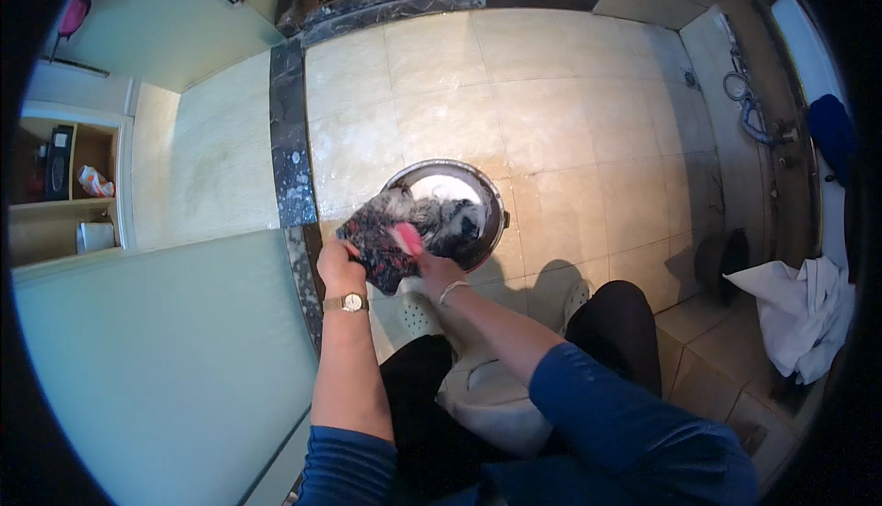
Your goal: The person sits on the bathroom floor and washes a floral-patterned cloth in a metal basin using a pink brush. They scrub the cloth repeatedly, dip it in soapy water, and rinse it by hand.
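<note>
My left hand [341, 268], below a wristwatch, grips the near left edge of a wet dark patterned cloth [375, 237] with red spots. Streaks of white suds lie on the cloth. In my right hand [441, 275] is a pink-and-white scrubbing brush [408, 238], pressed against or just above the cloth; its handle is mostly hidden by the fingers. Under the cloth's right part stands a round metal basin [495, 196] on the floor. It holds foamy water and more dark wet fabric [458, 223].
Wet beige tiles [544, 127] cover the floor, with a dark stone sill [293, 168] at left. Frosted glass panels [158, 361] stand beside it. A shower hose [751, 120] hangs at right above a white cloth [803, 320]. My light clogs [419, 316] flank the basin's near side.
</note>
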`<state>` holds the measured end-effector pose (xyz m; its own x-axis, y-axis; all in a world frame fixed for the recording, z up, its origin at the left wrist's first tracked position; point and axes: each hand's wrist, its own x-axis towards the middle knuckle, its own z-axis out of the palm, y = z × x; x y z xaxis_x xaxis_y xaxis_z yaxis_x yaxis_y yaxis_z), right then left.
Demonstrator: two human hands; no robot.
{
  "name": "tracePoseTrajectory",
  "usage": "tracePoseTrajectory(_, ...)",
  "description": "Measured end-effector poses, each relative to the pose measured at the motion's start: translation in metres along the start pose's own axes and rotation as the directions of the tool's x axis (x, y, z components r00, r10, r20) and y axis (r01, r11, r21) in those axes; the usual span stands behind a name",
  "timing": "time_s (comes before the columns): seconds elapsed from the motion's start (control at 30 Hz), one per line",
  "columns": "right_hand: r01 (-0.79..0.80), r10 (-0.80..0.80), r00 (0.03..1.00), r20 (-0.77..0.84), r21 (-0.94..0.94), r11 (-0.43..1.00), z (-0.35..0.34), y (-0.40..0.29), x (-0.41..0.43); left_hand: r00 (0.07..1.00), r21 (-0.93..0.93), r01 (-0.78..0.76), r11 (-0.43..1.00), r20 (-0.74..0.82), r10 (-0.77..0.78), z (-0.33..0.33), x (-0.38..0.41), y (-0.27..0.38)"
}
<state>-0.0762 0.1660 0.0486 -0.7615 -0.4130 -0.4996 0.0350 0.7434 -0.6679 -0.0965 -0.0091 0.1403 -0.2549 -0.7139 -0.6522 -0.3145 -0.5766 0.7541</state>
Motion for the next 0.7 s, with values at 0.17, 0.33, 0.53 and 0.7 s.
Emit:
tracePoseTrajectory(0.17,-0.154,0.153,0.988,0.024,0.036,0.987,-0.020,0.001,0.015,0.998,-0.050,0.011,0.999,0.069,-0.007,-0.009,0.002,-0.005)
tracePoseTrajectory(0.33,0.024,-0.026,0.996,0.090,0.024,0.999,0.000,-0.010,0.002,0.921,0.473,-0.389,0.791,0.196,0.336,-0.017,0.013,-0.009)
tracePoseTrajectory(0.53,0.063,-0.037,0.992,-0.119,0.217,0.974,-0.031,-0.028,0.020,0.970,0.225,-0.205,0.952,0.174,0.168,-0.022,0.002,-0.003)
tracePoseTrajectory(0.7,0.083,-0.084,0.996,0.011,0.054,0.995,0.002,-0.024,0.036,0.991,0.047,-0.052,0.998,0.124,0.046,-0.006,-0.005,0.009)
